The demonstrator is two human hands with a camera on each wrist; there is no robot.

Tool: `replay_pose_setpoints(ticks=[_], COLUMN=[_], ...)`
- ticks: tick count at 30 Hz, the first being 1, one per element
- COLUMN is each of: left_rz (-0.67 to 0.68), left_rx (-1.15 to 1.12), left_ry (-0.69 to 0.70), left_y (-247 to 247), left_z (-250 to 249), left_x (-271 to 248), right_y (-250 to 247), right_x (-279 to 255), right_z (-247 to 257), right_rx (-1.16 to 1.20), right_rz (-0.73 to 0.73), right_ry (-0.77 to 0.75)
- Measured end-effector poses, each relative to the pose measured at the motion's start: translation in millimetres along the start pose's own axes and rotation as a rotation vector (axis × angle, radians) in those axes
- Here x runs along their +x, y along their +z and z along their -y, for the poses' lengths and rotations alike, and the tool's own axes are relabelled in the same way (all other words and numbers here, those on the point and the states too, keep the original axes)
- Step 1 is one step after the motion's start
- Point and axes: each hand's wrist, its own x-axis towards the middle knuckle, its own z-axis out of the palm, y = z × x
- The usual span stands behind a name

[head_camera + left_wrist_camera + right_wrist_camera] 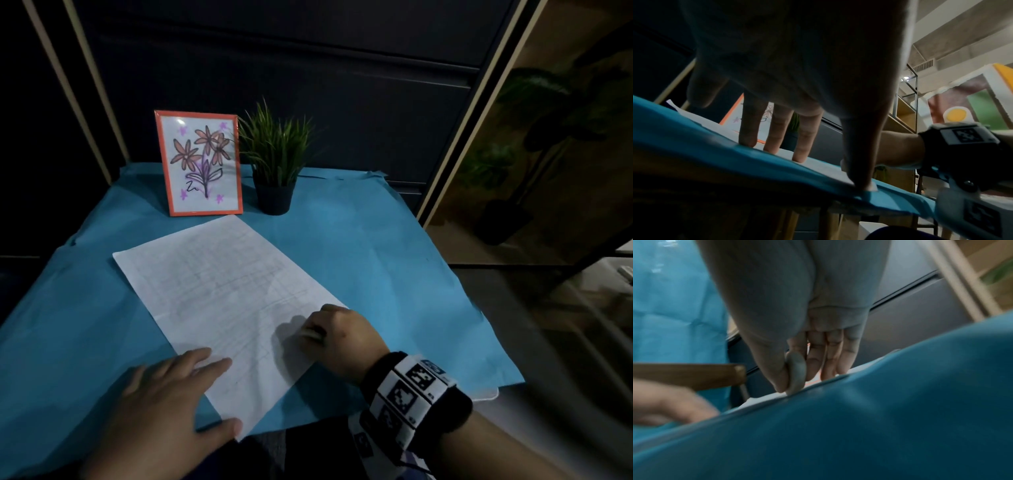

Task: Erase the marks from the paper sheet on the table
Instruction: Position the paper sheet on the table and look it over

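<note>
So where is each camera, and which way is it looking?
Head: sits up high, looking forward and down at the white paper sheet on the blue table cover; left hand and right hand both show.
Left wrist: sits low by the table edge, looking along the left hand's straight fingers pressing the sheet.
Right wrist: sits low, looking along the right hand pinching a pale rounded eraser against the sheet.
Shared: both wrist views show the sheet and the other hand.
</note>
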Motion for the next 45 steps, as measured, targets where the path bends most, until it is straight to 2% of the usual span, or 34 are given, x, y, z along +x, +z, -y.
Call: replay_pose_setpoints(ticks=[1, 3, 5, 9, 11, 14, 16, 21, 23, 28, 34, 37, 41, 45], left_rz=[-0.063, -0.071, -0.059, -0.049, -0.039, -0.014, -0.016, 0.029, 0.021, 0.014, 0.006, 0.006, -0.01, -0.019], left_rx=[0.038, 0.114, 0.135, 0.163, 0.152, 0.143, 0.194, 0.265, 0.241, 0.204, 0.198, 0.165, 0.147, 0.16], left_ry=[0.025, 0.001, 0.003, 0.041, 0.043, 0.057, 0.049, 0.031, 0.028, 0.03, 0.012, 0.021, 0.033, 0.024], left_y=[0, -1, -2, -5, -10, -15, -17, -18, -22, -26, -22, -22, -21, -20], left_z=[0, -2, -2, 0, 0, -2, -6, -9, -7, -4, 0, 3, 6, 6], left_x=[0, 1, 1, 1, 3, 11, 16, 25, 27, 37, 40, 39, 38, 36], right_y=[2, 4, 3, -2, -3, 3, 7, -4, -4, 1, -10, -12, 1, -2], right_x=[1, 4, 9, 18, 17, 10, 7, 18, 19, 12, 21, 21, 14, 18], right_z=[2, 5, 1, -15, -13, 6, 13, -11, -8, 10, -29, -25, -5, -18], right_rx=[-0.015, -0.039, -0.038, 0.008, 0.017, -0.037, -0.081, -0.022, -0.021, -0.051, 0.032, 0.014, -0.031, 0.011], right_rz=[0.019, 0.055, 0.069, -0.009, -0.013, 0.112, 0.146, 0.057, 0.05, 0.134, 0.005, -0.012, 0.086, 0.019], right_ry=[-0.024, -0.029, 0.037, 0.195, 0.177, 0.043, -0.008, 0.198, 0.186, 0.037, 0.279, 0.219, 0.098, 0.219])
